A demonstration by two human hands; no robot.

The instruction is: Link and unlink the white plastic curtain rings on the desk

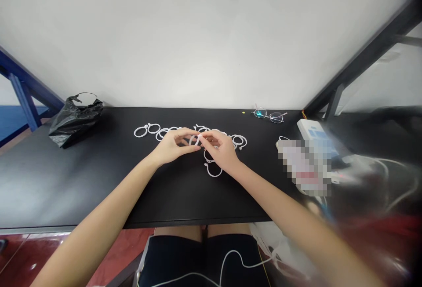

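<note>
Above the black desk, my left hand (171, 145) and my right hand (220, 149) meet, their fingertips pinching a white plastic curtain ring (197, 140) from either side. The fingers partly hide that ring. Several similar open rings (141, 132) lie in a loose row behind my hands, some touching or linked. Another ring (239, 141) sits just beyond my right hand. Below that hand, a ring (213, 171) lies flat on the desk, with its upper part tucked under my palm.
A black plastic bag (75, 119) sits at the desk's back left. Eyeglasses (268, 115) lie near the back edge by a small yellow dot. A white power strip (313, 135), a pixelated patch and tangled cables occupy the right. A white wall rises behind.
</note>
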